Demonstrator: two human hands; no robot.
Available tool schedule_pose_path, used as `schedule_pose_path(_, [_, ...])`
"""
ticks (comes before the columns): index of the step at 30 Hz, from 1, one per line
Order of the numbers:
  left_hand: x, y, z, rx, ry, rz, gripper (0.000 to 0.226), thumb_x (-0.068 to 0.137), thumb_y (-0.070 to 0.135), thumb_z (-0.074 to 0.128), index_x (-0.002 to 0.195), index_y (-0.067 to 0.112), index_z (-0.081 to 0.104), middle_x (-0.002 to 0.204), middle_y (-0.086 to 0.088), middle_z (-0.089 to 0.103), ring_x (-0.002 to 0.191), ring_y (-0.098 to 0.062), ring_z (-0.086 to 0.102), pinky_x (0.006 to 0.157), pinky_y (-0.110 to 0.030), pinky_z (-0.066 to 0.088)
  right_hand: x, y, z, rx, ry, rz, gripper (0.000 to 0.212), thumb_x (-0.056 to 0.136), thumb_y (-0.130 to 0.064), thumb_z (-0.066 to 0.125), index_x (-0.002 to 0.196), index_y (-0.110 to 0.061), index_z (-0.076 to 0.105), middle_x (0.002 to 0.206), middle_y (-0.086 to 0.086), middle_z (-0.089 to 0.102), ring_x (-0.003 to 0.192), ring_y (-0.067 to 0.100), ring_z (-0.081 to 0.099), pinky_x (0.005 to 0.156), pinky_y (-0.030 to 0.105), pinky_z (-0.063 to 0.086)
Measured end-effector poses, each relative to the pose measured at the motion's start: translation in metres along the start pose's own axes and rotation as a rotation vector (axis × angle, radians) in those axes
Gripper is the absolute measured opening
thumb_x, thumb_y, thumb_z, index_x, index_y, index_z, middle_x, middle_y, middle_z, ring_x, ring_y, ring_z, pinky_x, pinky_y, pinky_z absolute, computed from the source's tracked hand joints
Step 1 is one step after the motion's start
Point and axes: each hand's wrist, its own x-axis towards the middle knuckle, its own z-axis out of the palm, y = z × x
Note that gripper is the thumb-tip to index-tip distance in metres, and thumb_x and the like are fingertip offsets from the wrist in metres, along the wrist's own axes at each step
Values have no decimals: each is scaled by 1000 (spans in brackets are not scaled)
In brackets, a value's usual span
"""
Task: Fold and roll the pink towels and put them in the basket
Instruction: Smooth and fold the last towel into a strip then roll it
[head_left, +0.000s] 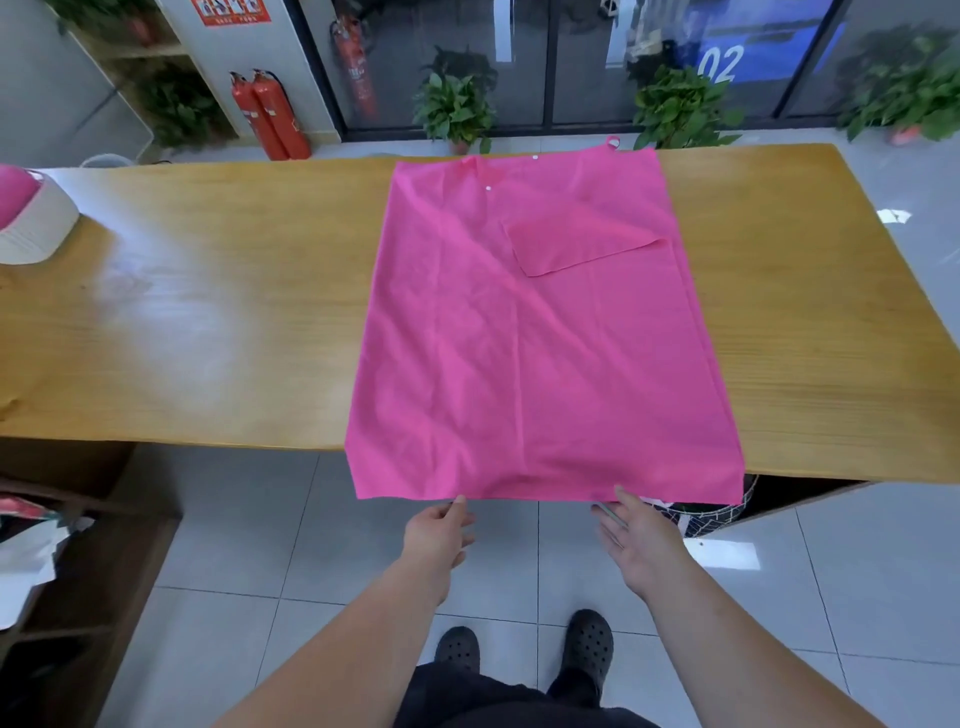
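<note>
A large pink towel (540, 332) lies spread flat across the wooden table (218, 322), its near edge hanging a little over the table's front. One far corner is folded back onto the cloth. My left hand (439, 535) reaches up just under the hanging edge, fingertips at the hem, holding nothing. My right hand (636, 545) is open with fingers spread, its fingertips close below the same edge. A white basket (36, 228) with pink cloth inside stands at the table's far left.
A wire basket (706, 514) sits on the floor under the table's right part. A low wooden shelf (78, 545) with bags stands at my left. Potted plants and red fire extinguishers (270, 114) line the glass wall beyond.
</note>
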Motion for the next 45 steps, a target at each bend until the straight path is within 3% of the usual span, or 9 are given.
schedule_pose_path(7, [16, 5, -54, 13, 10, 11, 25, 107, 34, 59, 115, 11, 66, 108, -1, 72, 92, -19, 71, 71, -30, 53, -14, 39, 78, -55, 1, -15, 14, 102, -11, 66, 111, -9, 56, 115, 11, 65, 109, 31, 69, 104, 45, 53])
schedule_pose_path(12, [39, 2, -82, 44, 102, -19, 25, 103, 37, 62, 104, 12, 62, 95, -7, 68, 78, -24, 65, 72, -35, 50, -14, 59, 107, -9, 75, -20, 26, 103, -7, 64, 126, -3, 54, 123, 18, 63, 104, 33, 70, 99, 45, 58])
schedule_pose_path(14, [49, 3, -94, 72, 163, -25, 50, 98, 41, 66, 124, -1, 59, 91, -14, 61, 71, -27, 57, 66, -32, 48, -15, 65, 117, 71, 89, -24, 28, 103, -5, 61, 130, -2, 56, 124, 19, 64, 103, 34, 68, 101, 47, 57])
schedule_pose_path(17, [56, 15, -109, 164, 188, 42, 69, 96, 43, 67, 143, -3, 45, 129, -28, 61, 97, -40, 65, 75, -33, 49, -10, 72, 124, 191, 103, -52, 35, 104, -1, 58, 138, 0, 54, 123, 18, 64, 108, 31, 65, 107, 48, 52])
schedule_pose_path(24, [79, 36, -141, 171, 44, 169, 37, 100, 40, 65, 126, 14, 63, 119, 2, 70, 106, -21, 69, 85, -33, 48, -19, 83, 126, 329, 122, -130, 19, 99, 0, 68, 115, -9, 63, 116, 13, 73, 100, 27, 74, 98, 47, 58])
schedule_pose_path(29, [87, 37, -161, 19, 16, 132, 21, 103, 34, 65, 102, 15, 73, 99, -6, 72, 86, -22, 68, 92, -49, 60, -31, 81, 124, 339, 139, -168, 41, 91, -8, 80, 128, -12, 63, 117, 7, 77, 96, 21, 78, 88, 38, 62])
schedule_pose_path(39, [80, 50, -166, -380, -86, 75, 26, 101, 18, 69, 117, -1, 62, 109, -22, 73, 98, -34, 75, 86, -44, 63, -40, 71, 132, 243, 164, -160, 16, 93, -9, 77, 105, -7, 66, 111, 12, 75, 96, 24, 75, 70, 36, 66])
schedule_pose_path(42, [86, 57, -168, -362, -170, -1, 32, 100, 6, 68, 130, -2, 60, 117, -21, 73, 105, -34, 73, 87, -44, 62, -41, 65, 131, 203, 168, -165, 13, 97, -7, 73, 99, -6, 60, 110, 14, 72, 96, 28, 74, 70, 40, 66])
schedule_pose_path(45, [92, 63, -176, -269, -117, 41, 37, 93, 4, 76, 129, 2, 66, 108, -14, 77, 92, -25, 76, 84, -39, 63, -42, 61, 130, 170, 194, -176, 16, 95, -5, 73, 95, -7, 57, 107, 13, 72, 88, 26, 74, 65, 36, 66])
